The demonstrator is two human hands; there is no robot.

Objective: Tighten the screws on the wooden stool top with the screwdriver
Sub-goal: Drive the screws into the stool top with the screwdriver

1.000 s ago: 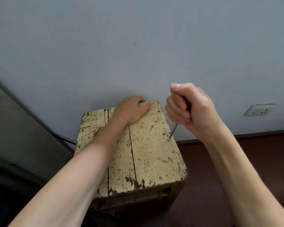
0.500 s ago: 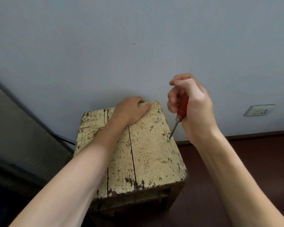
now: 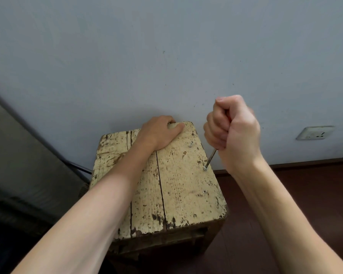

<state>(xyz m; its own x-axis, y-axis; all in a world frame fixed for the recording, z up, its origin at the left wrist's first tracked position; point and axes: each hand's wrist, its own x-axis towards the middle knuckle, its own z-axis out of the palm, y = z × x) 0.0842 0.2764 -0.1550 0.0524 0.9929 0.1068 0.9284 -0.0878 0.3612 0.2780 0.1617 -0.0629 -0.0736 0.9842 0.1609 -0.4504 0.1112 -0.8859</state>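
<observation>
Wooden stool top, cream paint flaking; right hand fisted round screwdriver; left hand clasps edge.

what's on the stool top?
Left hand grips the stool's far edge. Screwdriver, in the right hand, sits tip-down on a screw near the right edge; two more screws, one farther, one nearer. Wood under the left hand and forearm is hidden.

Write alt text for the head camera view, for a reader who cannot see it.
A right hand grips a screwdriver, its tip set in a screw near the right edge of a worn, cream-painted wooden stool. The left hand holds the stool's far edge, by a pale wall with a socket.
</observation>
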